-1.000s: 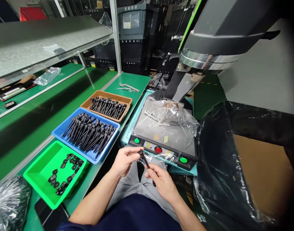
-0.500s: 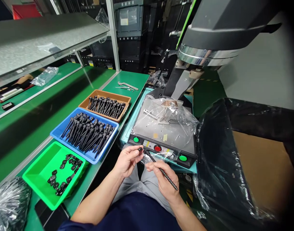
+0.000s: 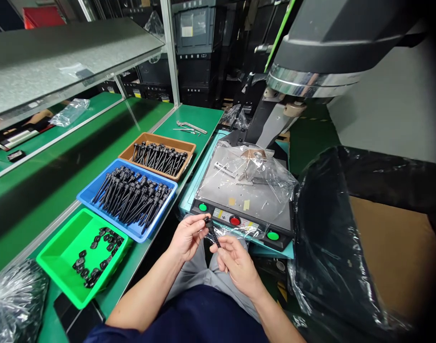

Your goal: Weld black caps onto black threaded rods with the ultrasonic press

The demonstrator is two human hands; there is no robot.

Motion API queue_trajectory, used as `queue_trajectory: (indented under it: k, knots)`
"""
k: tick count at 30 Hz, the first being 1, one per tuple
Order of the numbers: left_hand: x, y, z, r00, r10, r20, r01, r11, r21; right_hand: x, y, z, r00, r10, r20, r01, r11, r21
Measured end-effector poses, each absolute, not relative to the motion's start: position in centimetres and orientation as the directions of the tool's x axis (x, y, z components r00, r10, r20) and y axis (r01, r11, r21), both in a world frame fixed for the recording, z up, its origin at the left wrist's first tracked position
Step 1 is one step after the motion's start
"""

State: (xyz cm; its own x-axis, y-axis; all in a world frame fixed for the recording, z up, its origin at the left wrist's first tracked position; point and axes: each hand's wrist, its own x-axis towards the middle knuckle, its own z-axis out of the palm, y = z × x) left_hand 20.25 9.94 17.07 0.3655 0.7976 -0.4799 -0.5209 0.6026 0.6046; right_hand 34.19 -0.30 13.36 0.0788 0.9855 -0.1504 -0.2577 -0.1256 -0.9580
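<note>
My left hand (image 3: 187,238) pinches a small black part (image 3: 207,219) between thumb and fingertips. It looks like the pieces in the green bin (image 3: 60,247). Closed round a black ribbed rod (image 3: 214,233) is my right hand (image 3: 237,264); the rod's upper end meets the small part, and its lower end is hidden by my fingers. Whether the two are joined I cannot tell. Both hands are above my lap, in front of the machine base. Many similar ribbed rods with thick heads fill the blue bin (image 3: 82,194) on my left.
Behind the blue bin, a brown bin (image 3: 126,153) holds thinner headed rods. A press machine (image 3: 310,52) overhangs its plastic-covered base plate (image 3: 210,190), with green and red buttons in front. A black-lined box (image 3: 318,214) stands right. Wrenches (image 3: 191,127) lie on the bench.
My right hand has brought the rod up and left to the small part in my left hand. The rod is now steeper, with less of it showing.
</note>
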Motion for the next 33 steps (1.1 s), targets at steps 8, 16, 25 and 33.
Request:
queue_trajectory:
  k: [8,16,25,33]
  knots:
    - [20.1,9.9,17.9,0.37,0.828,-0.421,-0.453,0.557,0.696,34.3,-0.2,13.3,0.074,0.981,-0.18,-0.283,-0.153,-0.947]
    - [20.0,10.4,17.8,0.327,0.876,-0.354,-0.343,0.459,0.819,33.9,-0.6,13.1,0.124,0.981,-0.15,-0.203,-0.123,-0.972]
    - [19.9,10.6,17.4,0.353,0.898,-0.263,-0.227,0.355,0.907,34.1,-0.6,13.0,0.089,0.979,-0.182,-0.344,-0.141,-0.928]
    - [19.3,10.7,18.0,0.442,0.888,-0.124,-0.078,0.176,0.981,34.7,-1.5,11.8,0.186,0.98,-0.066,-0.057,-0.056,-0.997]
